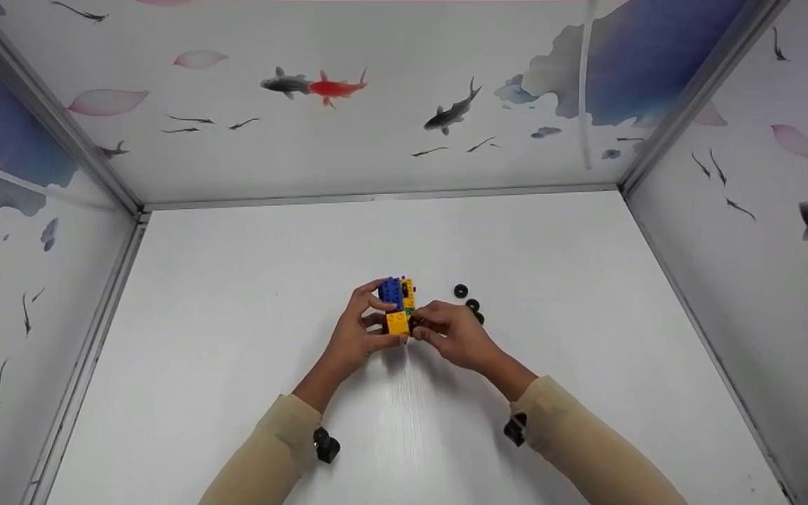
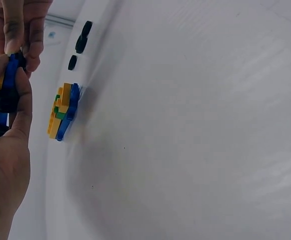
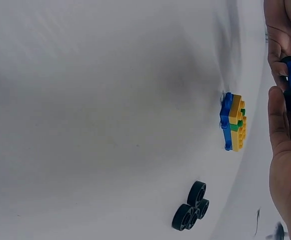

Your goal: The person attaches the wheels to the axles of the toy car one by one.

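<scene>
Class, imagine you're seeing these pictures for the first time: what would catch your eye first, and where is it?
Probably the blue-and-yellow toy-brick vehicle, gripped between the left hand and right hand near the middle of the white table. Next come the loose black wheels clustered to its right, then the red fish printed on the far wall.

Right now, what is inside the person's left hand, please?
The left hand holds a brick model. Blue and yellow bricks can be seen, and a black wheel in the left wrist view. The parts beneath the fingers are covered and cannot be seen.
</scene>
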The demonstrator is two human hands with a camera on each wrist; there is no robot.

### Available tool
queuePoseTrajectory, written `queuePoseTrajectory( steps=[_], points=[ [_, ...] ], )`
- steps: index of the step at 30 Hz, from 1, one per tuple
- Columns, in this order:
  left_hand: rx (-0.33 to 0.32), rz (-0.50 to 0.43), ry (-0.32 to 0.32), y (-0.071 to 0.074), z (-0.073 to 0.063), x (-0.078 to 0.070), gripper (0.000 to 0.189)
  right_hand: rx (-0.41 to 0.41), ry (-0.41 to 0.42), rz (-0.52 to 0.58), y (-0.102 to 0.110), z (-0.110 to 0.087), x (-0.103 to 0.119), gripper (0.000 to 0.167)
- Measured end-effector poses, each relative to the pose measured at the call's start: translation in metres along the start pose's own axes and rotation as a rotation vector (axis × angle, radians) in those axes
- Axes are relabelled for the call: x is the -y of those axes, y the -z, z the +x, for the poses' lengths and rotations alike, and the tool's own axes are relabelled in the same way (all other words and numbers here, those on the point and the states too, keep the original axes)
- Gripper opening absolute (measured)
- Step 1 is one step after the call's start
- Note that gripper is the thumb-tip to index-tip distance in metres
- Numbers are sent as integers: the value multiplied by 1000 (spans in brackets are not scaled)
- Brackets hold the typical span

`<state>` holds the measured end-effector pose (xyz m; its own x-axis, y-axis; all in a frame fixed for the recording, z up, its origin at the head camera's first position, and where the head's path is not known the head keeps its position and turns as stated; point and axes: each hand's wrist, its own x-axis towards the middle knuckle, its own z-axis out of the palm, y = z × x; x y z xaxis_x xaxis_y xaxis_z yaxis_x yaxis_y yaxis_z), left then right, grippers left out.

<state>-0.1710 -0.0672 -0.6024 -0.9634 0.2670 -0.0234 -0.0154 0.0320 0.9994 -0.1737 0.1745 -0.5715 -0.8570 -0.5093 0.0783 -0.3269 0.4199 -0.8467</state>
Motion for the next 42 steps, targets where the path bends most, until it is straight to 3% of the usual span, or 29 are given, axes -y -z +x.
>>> queuePoseTrajectory(
  steps=[12, 20, 29, 42],
  points=[
    [39, 21, -16, 0, -1, -1, 47, 18, 51, -151, 0, 2, 2, 28],
    [72, 70, -35, 1, 1, -4, 50, 25, 49, -122, 2, 2, 1, 28],
    [79, 290, 0, 13, 8, -8, 50, 50, 24, -100, 5, 0, -3, 31],
    [40, 684, 58, 56, 11, -10, 49, -19, -76, -222, 21, -10, -22, 35]
  ],
)
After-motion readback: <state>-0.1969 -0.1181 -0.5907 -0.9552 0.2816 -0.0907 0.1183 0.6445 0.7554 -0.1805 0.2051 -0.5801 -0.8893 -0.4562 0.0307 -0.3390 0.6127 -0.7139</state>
